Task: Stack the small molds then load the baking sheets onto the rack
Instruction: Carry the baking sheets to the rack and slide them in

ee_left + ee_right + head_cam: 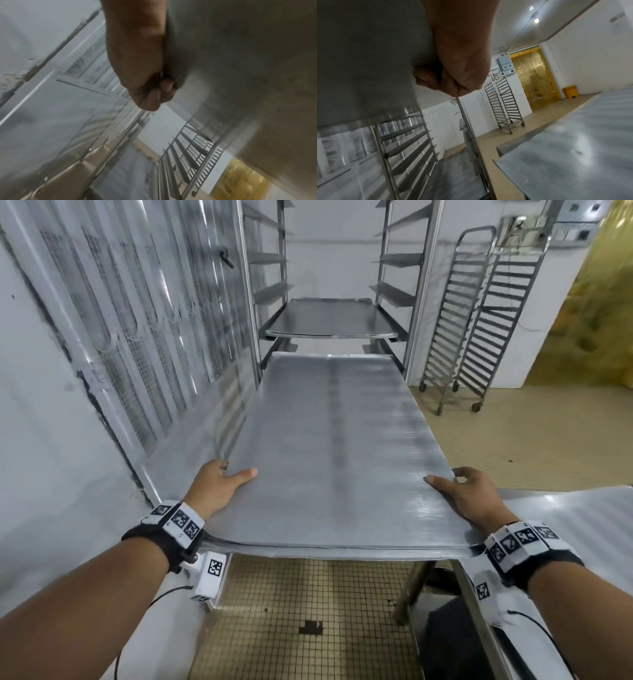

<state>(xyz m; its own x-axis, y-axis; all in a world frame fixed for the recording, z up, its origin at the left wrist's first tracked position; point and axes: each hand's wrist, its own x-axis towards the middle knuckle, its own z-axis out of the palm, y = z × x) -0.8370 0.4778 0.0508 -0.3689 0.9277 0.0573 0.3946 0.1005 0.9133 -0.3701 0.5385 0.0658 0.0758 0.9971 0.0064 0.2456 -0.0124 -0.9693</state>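
A large grey baking sheet (329, 446) is carried flat in front of me, its far end close to the open rack (416, 302). My left hand (222, 477) grips its left edge, thumb on top and fingers curled beneath (154, 94). My right hand (462, 494) grips the right edge the same way, fingers under the sheet (428, 79). Its near edge shows layered rims, so it may be more than one sheet. Another sheet (329, 320) lies on a rack shelf just above and beyond the carried one. No small molds are in view.
A wall with wire-mesh panels (137, 337) runs along the left. A steel table (565, 508) stands at my right. An empty wheeled rack (472, 337) leans by the far wall, next to a yellow strip curtain (599, 320). Tiled floor (308, 611) lies below.
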